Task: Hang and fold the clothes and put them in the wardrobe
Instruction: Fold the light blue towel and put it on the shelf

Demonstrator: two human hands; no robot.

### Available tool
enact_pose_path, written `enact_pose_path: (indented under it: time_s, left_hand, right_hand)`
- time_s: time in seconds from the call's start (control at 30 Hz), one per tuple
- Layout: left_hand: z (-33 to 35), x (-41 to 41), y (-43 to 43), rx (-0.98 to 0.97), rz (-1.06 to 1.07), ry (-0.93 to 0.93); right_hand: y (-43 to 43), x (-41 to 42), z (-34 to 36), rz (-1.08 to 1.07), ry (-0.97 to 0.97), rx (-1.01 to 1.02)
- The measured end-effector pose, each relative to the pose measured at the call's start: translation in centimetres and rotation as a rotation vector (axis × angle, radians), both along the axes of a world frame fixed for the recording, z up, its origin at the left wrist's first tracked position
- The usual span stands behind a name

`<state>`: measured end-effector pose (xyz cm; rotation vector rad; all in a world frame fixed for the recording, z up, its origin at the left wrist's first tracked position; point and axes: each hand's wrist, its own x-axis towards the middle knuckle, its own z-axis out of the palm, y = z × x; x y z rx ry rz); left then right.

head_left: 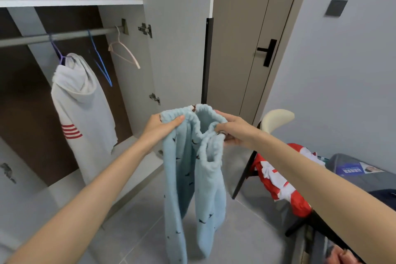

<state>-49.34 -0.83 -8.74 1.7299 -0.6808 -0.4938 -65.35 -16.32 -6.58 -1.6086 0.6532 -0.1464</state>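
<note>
Item: one pair of pale blue fleecy trousers [188,178], small dark flecks in the print, gathered elastic waistband, two legs hanging straight down toward the grey tiled floor [246,231].

I see them held up in mid-air by the waistband, between both hands, just in front of the open white wardrobe [137,83].

Left hand [159,128]: grips the waistband's left edge, thumb laid over the front, fingers curled behind the cloth.

Right hand [233,133]: fingers curled in, pinching the bunched right side of the waistband.

Wardrobe count: one grey metal rail [70,35] and three hangers on it.
- Purple wire hanger [56,49], the only one carrying a garment: one white hooded top with red stripes [85,113].
- Blue wire hanger [100,64].
- Pink plastic hanger [126,51].

Right of the trousers: one black-legged chair with a cream backrest [277,119], with a red-and-white garment [285,191] draped over it.
</note>
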Motion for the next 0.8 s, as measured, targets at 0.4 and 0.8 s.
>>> enact_pose_path:
  time_s: [0.4,0.8]
  left_hand:
    - [-0.7,-2.4,-0.2,0.022,-0.478,0.1]
    - [-2.6,-5.6,-1.5,-0.024,-0.272,-0.251]
  right_hand:
    - [0.5,2.2,-1.0,-0.3,-0.251,0.224]
    - [-3.2,-2.3,-0.6,0.222,0.425,-0.623]
